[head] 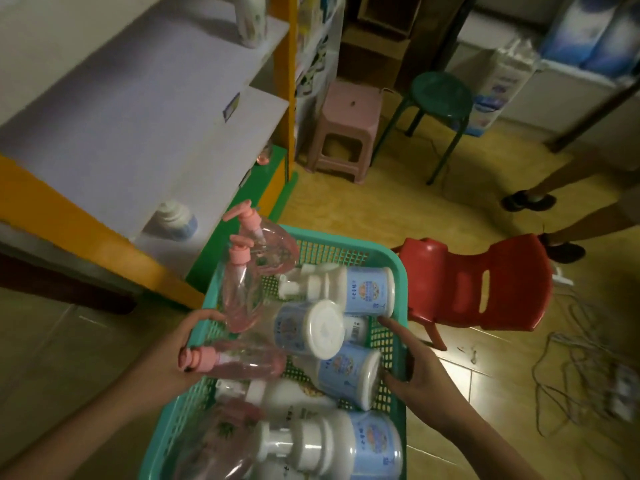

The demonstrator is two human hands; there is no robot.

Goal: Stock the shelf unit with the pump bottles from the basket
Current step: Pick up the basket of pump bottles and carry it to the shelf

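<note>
Tiled floor below — left hand (180, 344) and right hand (412, 372) grip opposite basket (398, 271) rims, fingers curled.

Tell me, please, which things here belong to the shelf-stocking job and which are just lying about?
Job:
- teal plastic mesh basket, gripped by left hand and right hand
- clear pink pump bottles
- white-and-blue pump bottles
- white shelf unit with orange frame

Lying about:
- red plastic chair
- pink plastic stool
- green round stool
- floor cables

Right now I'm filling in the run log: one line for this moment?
phase: carrying | left hand: grips basket rim | right hand: grips rim | bottles: in basket | shelf: nearly bare
</note>
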